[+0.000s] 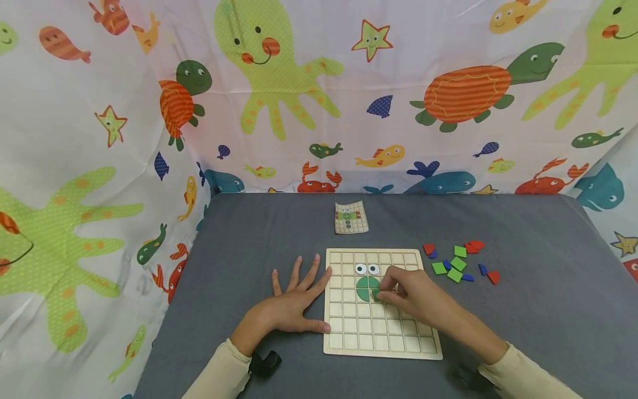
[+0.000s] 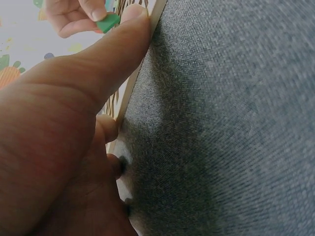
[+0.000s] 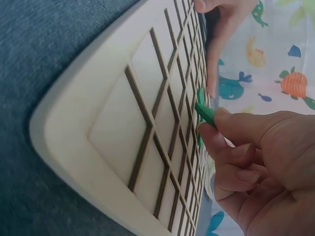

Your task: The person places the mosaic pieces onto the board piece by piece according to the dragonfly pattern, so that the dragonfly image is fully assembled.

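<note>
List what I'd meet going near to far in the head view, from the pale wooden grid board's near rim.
Near rim of the pale wooden grid board → flat green curved-edged pieces → two round white eye pieces → small beige printed card → white fabric backdrop printed with sea creatures

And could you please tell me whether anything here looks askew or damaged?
Nothing looks damaged, but the small printed paper card beyond the square wooden grid board sits slightly askew: its near edge slants against the board's.
</note>
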A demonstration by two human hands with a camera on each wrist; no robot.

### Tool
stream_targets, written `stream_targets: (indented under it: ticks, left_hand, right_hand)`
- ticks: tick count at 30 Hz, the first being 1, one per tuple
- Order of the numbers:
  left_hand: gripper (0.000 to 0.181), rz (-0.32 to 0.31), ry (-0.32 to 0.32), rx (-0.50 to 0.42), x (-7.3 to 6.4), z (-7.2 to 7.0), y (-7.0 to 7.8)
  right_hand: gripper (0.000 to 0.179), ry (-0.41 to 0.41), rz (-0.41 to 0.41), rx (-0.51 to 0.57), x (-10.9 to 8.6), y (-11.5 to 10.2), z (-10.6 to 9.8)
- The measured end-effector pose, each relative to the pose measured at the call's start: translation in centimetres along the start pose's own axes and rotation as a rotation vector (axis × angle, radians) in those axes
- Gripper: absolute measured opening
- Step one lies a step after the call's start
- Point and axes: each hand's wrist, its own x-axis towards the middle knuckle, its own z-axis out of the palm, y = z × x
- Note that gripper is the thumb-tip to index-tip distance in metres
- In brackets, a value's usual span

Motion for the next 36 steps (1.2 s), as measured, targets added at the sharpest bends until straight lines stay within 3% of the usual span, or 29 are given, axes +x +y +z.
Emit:
stream_targets:
  ticks: [11, 28, 36]
  left_hand:
    - [0.116, -0.053, -0.043, 0.058, -0.4, -1.1, 1.5]
    - [0.117, -0.032, -0.036, 0.032, -0.1, -0.8, 1.0]
    - [0.117, -0.063, -0.054, 0.063, -0.2, -1.1, 1.4]
  right_hand:
    - [0.01, 0.041, 0.021, -0.007, 0.2, -0.3, 0.7]
    - [0.009, 0.025, 0.061, -0.086, -0.1, -0.5, 1.0]
    - [0.01, 0.04, 0.019, -0.148, 0.0, -0.8, 1.1]
